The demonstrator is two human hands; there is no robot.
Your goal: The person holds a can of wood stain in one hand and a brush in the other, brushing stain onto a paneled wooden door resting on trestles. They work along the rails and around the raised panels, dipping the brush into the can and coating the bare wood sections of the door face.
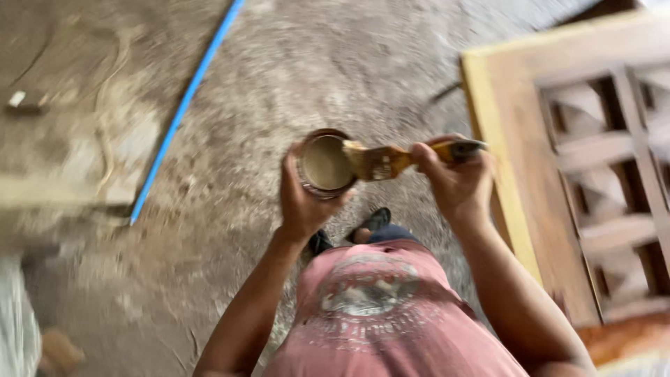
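"What was the person doing?"

"The left hand gripped a little can at chest height. The right hand held a brush, tip at the can's rim."

"And next?"

"I think the wet brush had to go to the wooden frame, carefully, no drips."

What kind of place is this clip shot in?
Probably a woodworking or finishing yard: a rough concrete floor, a wooden lattice panel at the right, and the left hand holding a tin while the right hand holds a brush.
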